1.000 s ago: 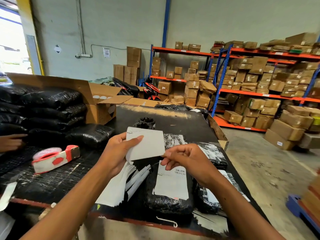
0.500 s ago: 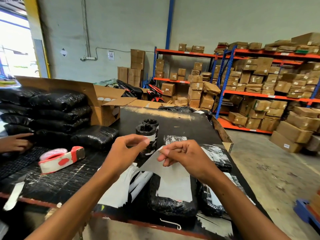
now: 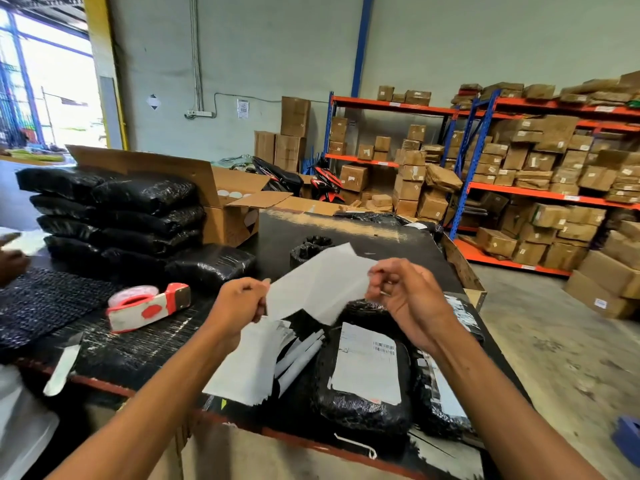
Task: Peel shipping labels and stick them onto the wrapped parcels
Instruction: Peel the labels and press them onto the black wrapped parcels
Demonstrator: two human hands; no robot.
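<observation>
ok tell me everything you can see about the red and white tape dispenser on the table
The tape dispenser is a hand-held tape gun, white body with red patches and a red end, looking like scuffed plastic. A pale roll of tape sits at its left end; a dull metal plate closes the right end. It lies on its side on the black-wrapped table, left of the left hand, in front of the stacked black parcels. Nothing holds it.

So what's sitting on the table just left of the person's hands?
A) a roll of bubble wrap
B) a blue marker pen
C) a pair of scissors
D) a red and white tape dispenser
D: a red and white tape dispenser lies on the black table, to the left of the left hand, in front of the stack of black wrapped parcels.
</observation>
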